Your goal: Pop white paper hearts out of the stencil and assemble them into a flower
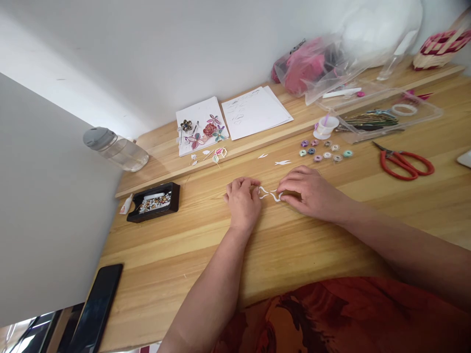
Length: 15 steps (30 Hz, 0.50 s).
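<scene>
Wooden table [165,264] with a raised shelf [156,147] at the rear, set against a pale wall [147,59]. White strips [274,196] lie on the tabletop between the left hand [245,198] and the right hand [303,191]. Left hand: fingers curled, thumb close to the strips' left ends; fingertips partly hidden, so any grip cannot be told. Right hand: half-curled, thumb and forefinger slightly apart at the strips' right ends; whether they pinch one cannot be told. Both hands cover strip ends, so the strips cannot be counted.

Visibility limits: phone [97,306] cut off by the lower edge; basket [439,51] cut off by the right edge; white object [465,158] at the right edge (only a corner shows) not identifiable. Marks on the right sheets [265,117] are too faint to read.

Count: bobbins [327,155], ten; cup [326,128], one, behind them; scissors [399,161], one pair, red-handled; box [423,116], one, clear, holding bundled rods [368,120] too dense to count; tray [175,195], one, black, holding uncountable beads [154,203]; tube [125,205], one, left of the tray; bottle [117,149], one, at the shelf's left end; flowers [209,130], at least five, on the left sheet [200,109]; scraps [282,162], two groups, beyond the strips
</scene>
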Each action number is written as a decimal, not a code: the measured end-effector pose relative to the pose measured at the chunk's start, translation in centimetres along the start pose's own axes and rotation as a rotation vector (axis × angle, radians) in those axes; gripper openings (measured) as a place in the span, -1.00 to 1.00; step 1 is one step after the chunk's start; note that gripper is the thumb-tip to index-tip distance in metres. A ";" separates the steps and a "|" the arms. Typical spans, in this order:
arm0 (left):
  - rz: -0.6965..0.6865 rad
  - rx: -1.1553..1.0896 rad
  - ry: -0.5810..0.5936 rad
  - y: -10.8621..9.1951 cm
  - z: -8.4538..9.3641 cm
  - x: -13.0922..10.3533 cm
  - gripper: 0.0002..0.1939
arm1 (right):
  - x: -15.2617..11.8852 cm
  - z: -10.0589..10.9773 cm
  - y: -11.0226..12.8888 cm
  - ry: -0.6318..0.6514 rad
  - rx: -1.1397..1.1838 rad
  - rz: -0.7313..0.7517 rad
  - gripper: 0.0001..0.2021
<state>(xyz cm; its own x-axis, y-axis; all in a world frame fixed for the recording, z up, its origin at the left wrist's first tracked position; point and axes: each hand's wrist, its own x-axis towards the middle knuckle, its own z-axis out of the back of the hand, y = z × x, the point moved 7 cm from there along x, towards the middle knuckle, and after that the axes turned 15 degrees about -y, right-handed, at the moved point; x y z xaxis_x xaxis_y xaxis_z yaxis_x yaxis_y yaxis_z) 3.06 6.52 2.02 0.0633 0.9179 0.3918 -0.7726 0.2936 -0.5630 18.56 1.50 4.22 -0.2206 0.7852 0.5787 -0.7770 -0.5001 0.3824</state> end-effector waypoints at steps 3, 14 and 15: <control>0.002 -0.006 -0.008 0.0 0.1 0.0 -0.81 | 0.1 0.0 -0.1 -0.004 0.001 -0.021 -0.90; -0.003 -0.027 -0.029 0.0 -0.1 0.0 -0.79 | 0.0 0.3 0.4 -0.018 0.032 -0.015 -0.88; -0.002 -0.034 -0.030 0.0 -0.1 0.0 -0.79 | 0.0 0.3 0.4 -0.019 0.031 -0.022 -0.88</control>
<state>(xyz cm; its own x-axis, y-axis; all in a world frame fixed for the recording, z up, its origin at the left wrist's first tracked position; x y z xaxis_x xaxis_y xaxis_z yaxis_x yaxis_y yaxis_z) 3.08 6.52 1.92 0.0455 0.9090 0.4144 -0.7507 0.3047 -0.5861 18.42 1.21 4.58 -0.1926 0.7891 0.5833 -0.7629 -0.4943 0.4167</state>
